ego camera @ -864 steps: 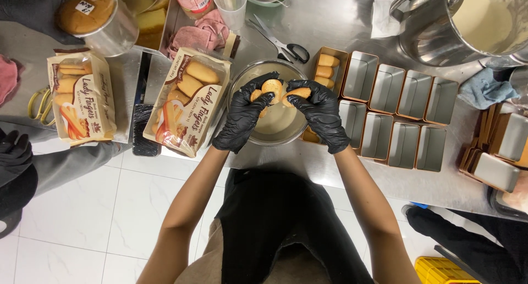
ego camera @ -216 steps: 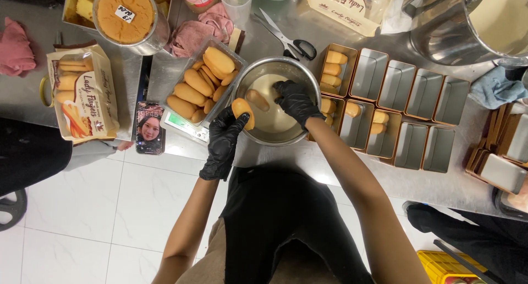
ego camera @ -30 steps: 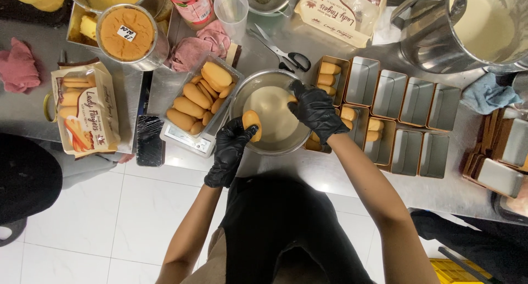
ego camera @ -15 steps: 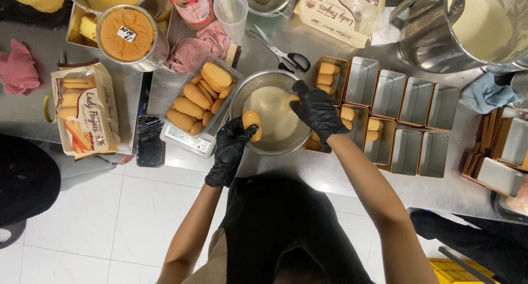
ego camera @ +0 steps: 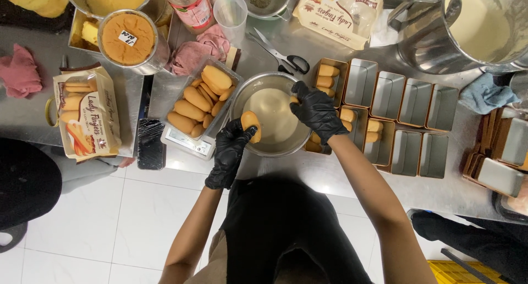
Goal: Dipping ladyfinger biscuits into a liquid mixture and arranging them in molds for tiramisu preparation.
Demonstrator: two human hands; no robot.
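Both my hands wear black gloves. My left hand [ego camera: 230,150] holds an oblong sponge biscuit [ego camera: 251,123] at the near left rim of a steel bowl [ego camera: 245,97] filled with pale cream liquid. My right hand [ego camera: 315,110] reaches over the bowl's right rim, fingers curled on another biscuit that barely shows. A clear tray of loose biscuits [ego camera: 199,100] sits on a scale just left of the bowl. Right of the bowl stand several small rectangular tins [ego camera: 413,91]; the nearest ones hold biscuits.
An opened biscuit packet [ego camera: 87,116] lies at the left, a black phone [ego camera: 149,146] beside it. Scissors [ego camera: 278,56], a second biscuit packet [ego camera: 335,14], pink cloths [ego camera: 192,50], a round cake tin [ego camera: 129,39] and a large pot of cream [ego camera: 478,25] line the back. Another person's dark sleeve [ego camera: 25,185] is at the left.
Almost nothing has moved in the last second; my left hand still holds its biscuit at the bowl's rim and my right hand stays over the bowl's right side.
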